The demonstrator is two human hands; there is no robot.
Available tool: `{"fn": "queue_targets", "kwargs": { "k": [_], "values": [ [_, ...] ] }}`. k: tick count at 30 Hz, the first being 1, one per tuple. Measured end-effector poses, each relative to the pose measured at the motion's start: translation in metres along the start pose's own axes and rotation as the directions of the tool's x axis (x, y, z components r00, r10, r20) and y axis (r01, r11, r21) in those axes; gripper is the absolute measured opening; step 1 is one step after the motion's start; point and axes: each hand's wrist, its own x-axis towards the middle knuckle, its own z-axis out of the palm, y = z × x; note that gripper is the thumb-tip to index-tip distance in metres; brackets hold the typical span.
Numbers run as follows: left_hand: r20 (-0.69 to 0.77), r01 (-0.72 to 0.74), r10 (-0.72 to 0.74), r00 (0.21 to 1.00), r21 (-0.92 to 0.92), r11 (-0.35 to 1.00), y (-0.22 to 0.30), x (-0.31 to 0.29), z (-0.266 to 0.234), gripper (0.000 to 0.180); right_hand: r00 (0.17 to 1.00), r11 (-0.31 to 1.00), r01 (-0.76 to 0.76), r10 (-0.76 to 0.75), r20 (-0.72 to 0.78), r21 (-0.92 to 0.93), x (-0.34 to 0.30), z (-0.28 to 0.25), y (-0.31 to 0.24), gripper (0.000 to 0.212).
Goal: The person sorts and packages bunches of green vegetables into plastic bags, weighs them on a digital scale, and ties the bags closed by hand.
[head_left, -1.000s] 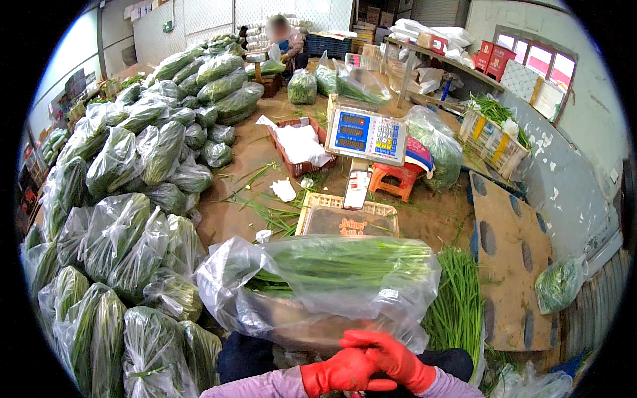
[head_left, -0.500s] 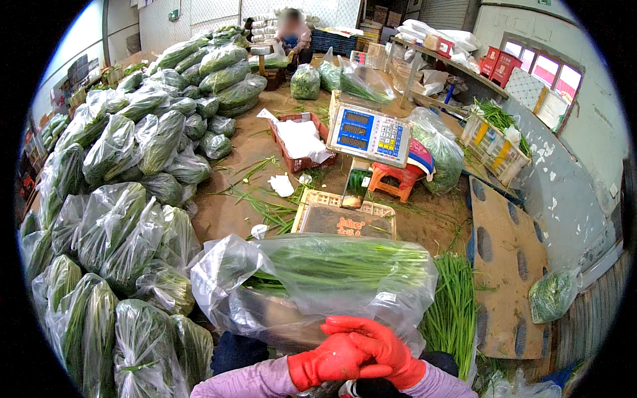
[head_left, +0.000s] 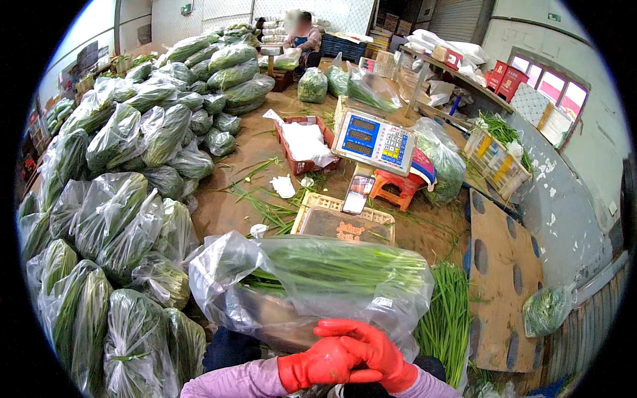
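Greens [head_left: 345,268] are contained in a clear plastic bag [head_left: 222,285], laid crosswise at twelve o'clock, presumably because of the length of the stems. Neither the bag nor anything else is seen gripped: the right hand [head_left: 381,358] is laid over the left hand [head_left: 315,366], its fingers loosely extended, so that one seems merely rested on the other. How far the left hand is curled cannot be told, since its fingers are partly covered. Loose stalks [head_left: 444,312] are laid lengthwise at two o'clock, perhaps for easy reach. A scale display [head_left: 375,139] is set farther off at twelve o'clock, tilted toward the near side, apparently for reading; a phone [head_left: 358,194] is propped below it, screen likewise turned. Filled bags [head_left: 109,215] are heaped at ten o'clock, probably supported by one another.
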Motion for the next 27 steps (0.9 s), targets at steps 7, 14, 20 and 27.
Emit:
{"fn": "queue_targets", "kwargs": {
  "k": [7, 14, 20, 27],
  "values": [
    [-0.041, 0.048, -0.040, 0.998, 0.213, 0.976, 0.011, -0.006, 0.005, 0.022, 0.996, 0.994, -0.088, 0.088, -0.001, 0.057, -0.007, 0.004, 0.003, 0.041],
    [-0.080, 0.036, -0.029, 0.996, 0.091, 0.995, -0.025, -0.020, 0.015, 0.025, 0.994, 0.991, -0.106, 0.105, 0.006, 0.078, -0.005, 0.004, 0.002, 0.040],
    [-0.079, 0.083, -0.065, 0.995, 0.251, 0.964, -0.011, -0.018, 0.016, 0.024, 0.995, 0.993, -0.099, 0.099, 0.002, 0.060, -0.005, 0.003, 0.004, 0.039],
    [-0.102, 0.185, -0.156, 0.983, 0.461, 0.868, -0.053, -0.028, 0.001, 0.030, 0.996, 0.994, -0.092, 0.093, -0.005, 0.057, -0.005, 0.007, 0.001, 0.045]
  ]
}}
